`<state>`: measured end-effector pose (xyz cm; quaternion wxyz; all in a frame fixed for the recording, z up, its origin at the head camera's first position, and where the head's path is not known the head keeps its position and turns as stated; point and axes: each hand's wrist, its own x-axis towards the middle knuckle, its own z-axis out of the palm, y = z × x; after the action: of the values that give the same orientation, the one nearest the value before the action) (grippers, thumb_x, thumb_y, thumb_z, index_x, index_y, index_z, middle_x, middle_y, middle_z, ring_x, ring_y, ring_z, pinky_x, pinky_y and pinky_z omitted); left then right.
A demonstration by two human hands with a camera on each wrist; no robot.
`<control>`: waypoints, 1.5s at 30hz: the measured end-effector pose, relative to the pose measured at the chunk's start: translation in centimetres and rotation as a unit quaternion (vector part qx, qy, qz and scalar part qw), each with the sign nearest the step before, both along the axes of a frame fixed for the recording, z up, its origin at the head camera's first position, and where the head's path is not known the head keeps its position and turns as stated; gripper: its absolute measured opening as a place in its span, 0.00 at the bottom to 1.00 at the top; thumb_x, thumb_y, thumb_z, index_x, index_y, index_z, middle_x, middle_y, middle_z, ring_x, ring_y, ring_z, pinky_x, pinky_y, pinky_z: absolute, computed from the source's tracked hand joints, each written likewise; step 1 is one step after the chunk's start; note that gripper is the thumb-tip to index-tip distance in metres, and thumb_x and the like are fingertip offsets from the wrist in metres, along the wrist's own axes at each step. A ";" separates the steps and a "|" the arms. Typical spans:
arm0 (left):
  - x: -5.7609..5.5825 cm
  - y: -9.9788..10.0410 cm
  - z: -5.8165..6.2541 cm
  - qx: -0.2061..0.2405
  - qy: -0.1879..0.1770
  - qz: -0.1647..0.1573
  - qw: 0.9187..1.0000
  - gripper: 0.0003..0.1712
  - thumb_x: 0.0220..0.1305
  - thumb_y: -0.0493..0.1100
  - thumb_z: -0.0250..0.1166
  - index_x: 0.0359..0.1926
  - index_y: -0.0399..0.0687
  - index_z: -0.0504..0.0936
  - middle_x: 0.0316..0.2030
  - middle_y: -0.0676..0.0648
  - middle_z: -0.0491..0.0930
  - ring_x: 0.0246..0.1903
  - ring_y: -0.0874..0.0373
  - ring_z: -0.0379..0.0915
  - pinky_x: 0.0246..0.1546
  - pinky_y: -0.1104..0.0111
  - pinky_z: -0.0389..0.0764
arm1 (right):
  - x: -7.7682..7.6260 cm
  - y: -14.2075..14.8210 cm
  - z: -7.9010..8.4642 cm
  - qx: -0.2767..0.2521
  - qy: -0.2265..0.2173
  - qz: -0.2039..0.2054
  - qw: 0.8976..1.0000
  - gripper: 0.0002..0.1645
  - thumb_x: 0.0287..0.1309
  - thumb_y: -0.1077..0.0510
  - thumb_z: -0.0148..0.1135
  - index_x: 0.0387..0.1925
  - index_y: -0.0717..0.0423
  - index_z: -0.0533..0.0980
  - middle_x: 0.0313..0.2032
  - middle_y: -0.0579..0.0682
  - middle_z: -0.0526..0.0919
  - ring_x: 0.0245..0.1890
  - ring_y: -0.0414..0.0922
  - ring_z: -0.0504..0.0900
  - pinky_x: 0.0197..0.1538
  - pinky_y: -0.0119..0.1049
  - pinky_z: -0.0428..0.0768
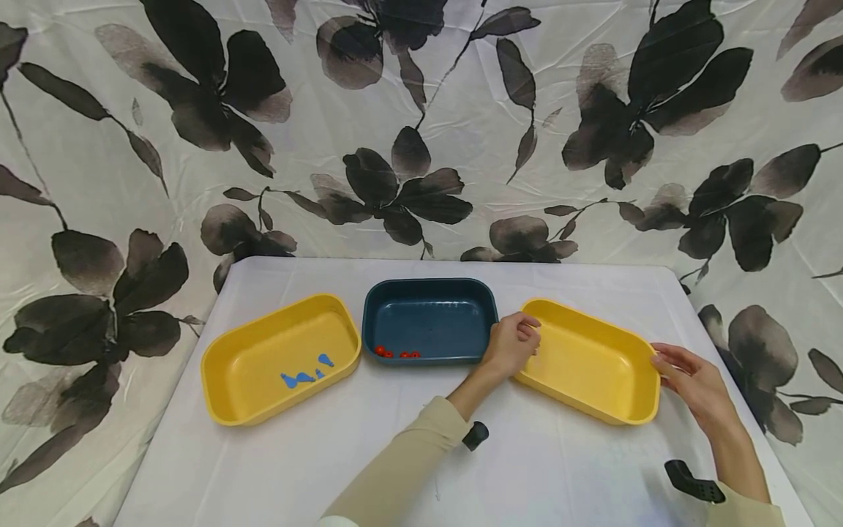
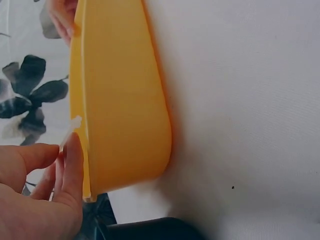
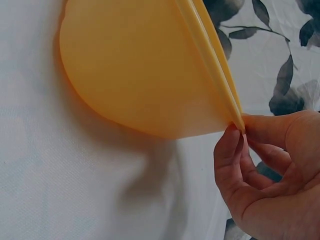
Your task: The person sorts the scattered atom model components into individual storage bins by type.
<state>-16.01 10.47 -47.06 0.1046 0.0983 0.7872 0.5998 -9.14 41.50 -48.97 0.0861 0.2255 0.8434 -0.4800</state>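
My left hand (image 1: pixel 512 344) is over the left end of the right yellow tray (image 1: pixel 593 359), beside the dark blue tray (image 1: pixel 431 284). Between its thumb and finger it pinches a small whitish, translucent piece (image 2: pixel 75 123), whose lower part the fingers hide. My right hand (image 1: pixel 698 388) pinches the rim at the right end of that same yellow tray, thumb on one side and fingers on the other, as the right wrist view (image 3: pixel 270 170) shows. Inside the dark blue tray, several small red pieces (image 1: pixel 380 350) lie along the front left.
At the left, a second yellow tray (image 1: pixel 227 380) stands at an angle, with several small blue pieces (image 1: pixel 304 377) near its front wall. All three trays stand on a white-covered table (image 1: pixel 421 468). A floral cloth (image 1: pixel 421 110) hangs behind it.
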 end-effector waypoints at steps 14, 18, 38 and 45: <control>-0.2 2.7 -1.0 -0.101 0.019 -0.041 0.994 0.07 0.67 0.28 0.63 0.44 0.37 0.84 0.29 0.50 0.79 0.25 0.65 0.71 0.30 0.80 0.75 | 0.2 0.1 0.3 -0.004 -0.009 -0.007 1.000 0.41 0.75 0.42 0.56 0.75 0.64 0.61 0.67 0.63 0.67 0.40 0.26 0.74 0.45 0.22 0.82; 0.0 3.6 -1.1 -0.159 0.026 -0.062 0.985 0.07 0.68 0.28 0.61 0.42 0.38 0.84 0.33 0.49 0.81 0.27 0.63 0.69 0.30 0.80 0.72 | 0.3 0.0 0.2 -0.003 -0.010 -0.010 1.000 0.41 0.74 0.41 0.56 0.75 0.64 0.61 0.67 0.63 0.67 0.41 0.27 0.74 0.45 0.21 0.82; -0.1 5.8 -1.5 -0.375 -0.008 -0.113 0.920 0.07 0.67 0.34 0.69 0.44 0.45 0.84 0.37 0.51 0.84 0.31 0.61 0.75 0.32 0.76 0.77 | 0.1 -0.4 0.3 -0.004 0.001 -0.009 1.000 0.40 0.75 0.42 0.56 0.75 0.64 0.62 0.66 0.61 0.69 0.41 0.27 0.75 0.45 0.21 0.81; 0.0 5.5 -1.7 -0.355 0.001 -0.103 0.929 0.07 0.68 0.34 0.68 0.45 0.46 0.85 0.40 0.52 0.85 0.33 0.62 0.75 0.35 0.76 0.77 | 0.0 -0.3 0.3 -0.003 -0.007 -0.011 1.000 0.40 0.76 0.43 0.55 0.75 0.64 0.61 0.67 0.63 0.67 0.42 0.28 0.75 0.45 0.21 0.81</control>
<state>-16.05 15.94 -48.75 0.1930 0.1356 0.9344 0.2670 -9.14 41.15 -48.66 0.0878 0.2379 0.8390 -0.4815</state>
